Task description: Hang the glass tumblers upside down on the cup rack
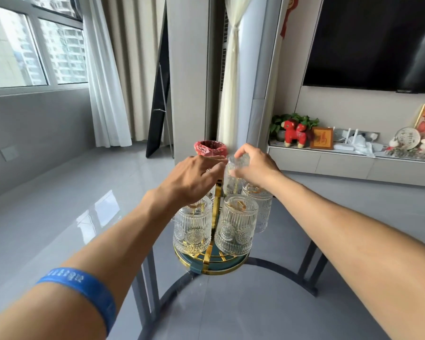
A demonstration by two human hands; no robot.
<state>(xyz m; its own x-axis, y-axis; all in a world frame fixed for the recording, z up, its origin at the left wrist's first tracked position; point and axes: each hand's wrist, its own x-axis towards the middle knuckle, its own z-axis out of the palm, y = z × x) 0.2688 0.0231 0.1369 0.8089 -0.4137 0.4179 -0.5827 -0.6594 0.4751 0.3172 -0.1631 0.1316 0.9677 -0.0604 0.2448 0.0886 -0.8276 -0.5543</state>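
An upside-down glass tumbler is being gripped by the right hand at the top of the gold cup rack, on a glass tabletop. The left hand is being held open w/ fingers spread, just beside it. Three more tumblers, incl. a front one, are hanging inverted below.

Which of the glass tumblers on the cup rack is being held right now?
The far tumbler at the top of the gold cup rack, gripped at its upturned base by the right hand. The nearer tumblers hang untouched by that hand.
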